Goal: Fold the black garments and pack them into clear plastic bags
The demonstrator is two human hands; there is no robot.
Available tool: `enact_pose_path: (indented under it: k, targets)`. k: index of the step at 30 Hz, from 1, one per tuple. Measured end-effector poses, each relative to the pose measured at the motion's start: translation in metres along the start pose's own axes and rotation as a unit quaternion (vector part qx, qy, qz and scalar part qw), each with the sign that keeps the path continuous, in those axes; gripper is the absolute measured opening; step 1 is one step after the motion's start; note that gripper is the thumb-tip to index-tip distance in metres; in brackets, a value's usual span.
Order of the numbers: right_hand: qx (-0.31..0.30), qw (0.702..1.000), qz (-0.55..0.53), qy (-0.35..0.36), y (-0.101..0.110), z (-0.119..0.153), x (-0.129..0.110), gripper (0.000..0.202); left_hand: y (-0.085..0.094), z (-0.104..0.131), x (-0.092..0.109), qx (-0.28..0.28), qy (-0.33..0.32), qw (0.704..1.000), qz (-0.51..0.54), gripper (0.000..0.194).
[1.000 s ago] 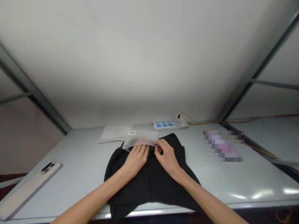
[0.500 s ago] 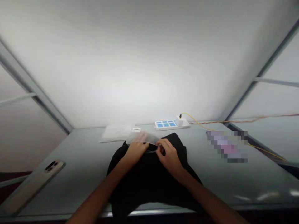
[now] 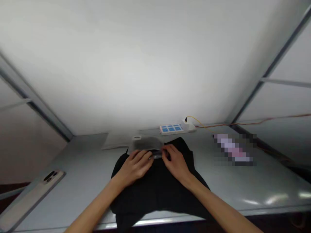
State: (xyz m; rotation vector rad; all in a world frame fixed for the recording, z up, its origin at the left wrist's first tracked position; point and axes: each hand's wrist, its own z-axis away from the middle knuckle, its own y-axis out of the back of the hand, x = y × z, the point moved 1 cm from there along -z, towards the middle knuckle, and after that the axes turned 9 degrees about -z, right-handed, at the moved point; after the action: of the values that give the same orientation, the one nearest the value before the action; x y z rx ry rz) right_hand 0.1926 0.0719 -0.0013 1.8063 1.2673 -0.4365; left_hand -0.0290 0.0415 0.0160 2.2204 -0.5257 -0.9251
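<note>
A black garment (image 3: 157,191) lies spread on the table in front of me and hangs over its front edge. On its upper part rests a clear plastic bag (image 3: 148,143) with a small white label, its open side facing me. My left hand (image 3: 136,165) is closed at the left of the bag's opening, fingers curled on the rim. Thumb and fingers of my right hand (image 3: 173,161) pinch the right corner of the same opening. Dark grey shows through the bag; whether cloth is inside or beneath it I cannot tell.
Flat pale plastic bags (image 3: 118,139) lie behind at the left. Against the wall is a white power strip (image 3: 172,128) with a plugged-in adapter and yellow cable. A phone (image 3: 31,199) lies at the left, and a blurred-out flat object (image 3: 233,149) at the right.
My left hand has come out from over the bag toward me and now curls at the rim of its opening. My right hand stays at the right corner. The bag looks darker.
</note>
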Motion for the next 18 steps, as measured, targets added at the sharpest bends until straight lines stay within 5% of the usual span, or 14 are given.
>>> enact_pose_path:
  k: [4, 10, 18]
  targets:
    - [-0.012, 1.0, 0.002, 0.007, -0.001, 0.001, -0.002, 0.014, -0.009, 0.008, -0.009, -0.018, 0.147, 0.987, -0.062, 0.027]
    - [-0.021, 0.999, 0.014, 0.024, -0.002, 0.003, 0.001, 0.016, -0.033, -0.002, -0.023, -0.112, 0.241, 0.959, -0.1, 0.041]
    - [-0.065, 0.992, 0.059, 0.09, -0.002, -0.002, -0.002, 0.019, -0.039, -0.013, -0.018, -0.105, 0.18, 0.975, -0.081, 0.029]
